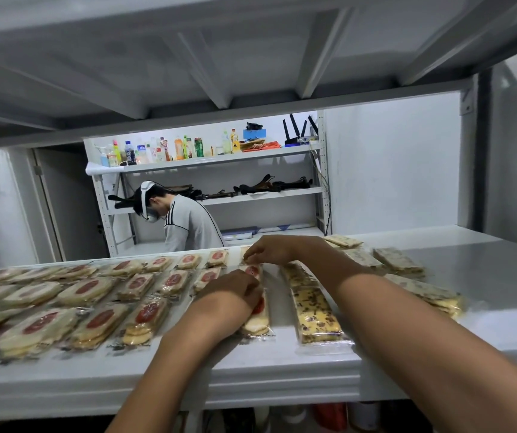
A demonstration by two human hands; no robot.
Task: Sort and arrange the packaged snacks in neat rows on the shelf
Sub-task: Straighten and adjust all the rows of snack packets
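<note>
Packets in clear wrap cover the white shelf that runs across the lower half of the frame. On the left and centre we see the red-label packets laid in three rows, front to back, each a stack of pale biscuits under a red mark. At the right end of those rows, in the middle of the frame, our left hand lies on top of the front packet, knuckles up, fingers bent down onto its far end. We cannot tell whether this grip pinches the wrap or only presses on it. Just behind it lies the middle packet. Our right hand, whose forearm crosses from the lower right, has its grip closed on that packet's far edge, thumb and fingertips pinched together at the wrap. Just right of the two hands, two yellow speckled packets lie end to end in a column, with a strip of shelf between them and the red-label column. Farther right and toward the back, pale speckled packets lie loose at different angles, some stacked. The underside of an upper shelf fills the top of the frame. Through the gap in the centre we see another person in a grey top bent forward, and behind, a rack bearing bottles and a router.
</note>
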